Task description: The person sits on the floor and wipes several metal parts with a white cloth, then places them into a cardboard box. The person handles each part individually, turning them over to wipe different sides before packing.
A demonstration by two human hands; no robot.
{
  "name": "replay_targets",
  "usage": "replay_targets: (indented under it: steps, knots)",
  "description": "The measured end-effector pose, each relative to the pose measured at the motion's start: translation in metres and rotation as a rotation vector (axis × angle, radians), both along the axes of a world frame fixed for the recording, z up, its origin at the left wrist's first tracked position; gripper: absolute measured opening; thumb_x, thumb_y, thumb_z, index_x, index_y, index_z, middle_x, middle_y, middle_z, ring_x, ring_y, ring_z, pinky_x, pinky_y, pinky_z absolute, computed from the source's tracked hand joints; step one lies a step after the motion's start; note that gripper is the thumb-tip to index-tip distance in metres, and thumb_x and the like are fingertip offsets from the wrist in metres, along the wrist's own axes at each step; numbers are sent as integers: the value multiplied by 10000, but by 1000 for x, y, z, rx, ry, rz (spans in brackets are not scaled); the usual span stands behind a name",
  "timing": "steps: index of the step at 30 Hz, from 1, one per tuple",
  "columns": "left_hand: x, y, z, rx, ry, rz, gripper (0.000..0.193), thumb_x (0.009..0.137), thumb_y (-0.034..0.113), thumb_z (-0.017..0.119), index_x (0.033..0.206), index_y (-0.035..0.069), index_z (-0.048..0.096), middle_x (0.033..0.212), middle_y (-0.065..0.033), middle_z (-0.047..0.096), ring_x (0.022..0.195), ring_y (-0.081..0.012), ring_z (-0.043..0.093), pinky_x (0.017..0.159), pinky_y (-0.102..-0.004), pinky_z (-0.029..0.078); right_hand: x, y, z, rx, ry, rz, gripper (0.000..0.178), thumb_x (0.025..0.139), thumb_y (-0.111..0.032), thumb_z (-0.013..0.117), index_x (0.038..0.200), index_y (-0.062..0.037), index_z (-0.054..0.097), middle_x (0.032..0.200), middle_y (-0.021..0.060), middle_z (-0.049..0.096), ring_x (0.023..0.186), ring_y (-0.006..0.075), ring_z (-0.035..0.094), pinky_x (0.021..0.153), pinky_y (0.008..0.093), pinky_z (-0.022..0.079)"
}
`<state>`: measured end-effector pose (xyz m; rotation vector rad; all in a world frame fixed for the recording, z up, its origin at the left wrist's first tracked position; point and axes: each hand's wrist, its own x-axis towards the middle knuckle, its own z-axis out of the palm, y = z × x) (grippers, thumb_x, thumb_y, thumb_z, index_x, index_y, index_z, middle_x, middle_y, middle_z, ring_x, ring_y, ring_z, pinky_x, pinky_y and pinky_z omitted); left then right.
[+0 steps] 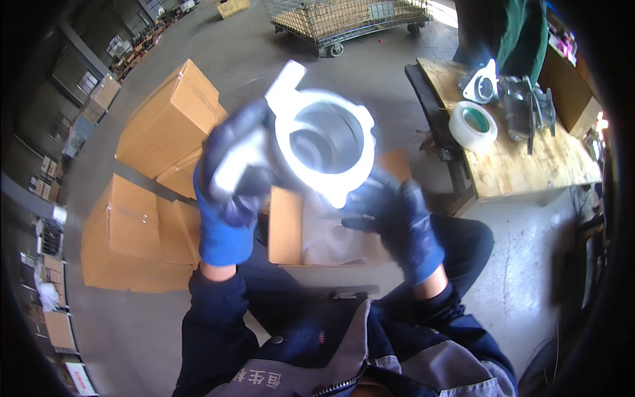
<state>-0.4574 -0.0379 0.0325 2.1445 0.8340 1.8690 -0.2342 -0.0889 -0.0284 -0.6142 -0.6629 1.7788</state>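
A shiny silver metal casting with a wide round bore, a flanged rim and a side arm is held up in front of me. My left hand, in a black and blue work glove, is closed around its left side. At its lower right edge is my right hand, gloved alike, with fingers stretched and apart; blur hides whether they touch the metal. Below both hands stands an open cardboard box between my legs, with whitish wrapping inside.
Cardboard boxes stand on the floor to the left. At right, a wooden bench bears a tape roll, another silver casting and dark parts. A person in green stands behind it. A wire cart is at the back.
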Motion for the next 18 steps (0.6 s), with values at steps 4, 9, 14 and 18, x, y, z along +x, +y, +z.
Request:
replay_targets:
  steps: [4,9,14,18]
  knots:
    - [-16,-34,19,248,811,156,494,873,525,662,1158,123,680,1019,-98,610,909,-268,617,846,-418,490,-6,0,24,283,-158,40,633,967,-429,574,1435,-21,451,1348,163,561,1186,250,580,1019,359,459]
    - [-17,-36,-6,-56,119,170,536,901,433,654,1286,78,539,1206,-121,576,1097,-266,569,979,-408,478,-37,-18,43,472,-380,-138,473,937,-176,633,1368,-13,527,1391,178,534,1236,289,556,1049,385,438]
    - [-27,-65,-85,-666,-162,232,563,1016,306,542,1466,38,335,1368,-146,522,1248,-260,527,1073,-358,475,-60,-11,34,519,-362,-153,494,925,-105,656,1389,-25,507,1410,196,515,1269,335,533,1104,411,408]
    - [-29,-63,-112,-723,-485,-71,554,1022,297,536,1460,23,336,1370,-138,521,1247,-251,527,1093,-354,454,-75,-10,17,743,-491,-235,570,875,-25,693,1406,-38,489,1447,199,476,1311,373,492,1141,430,368]
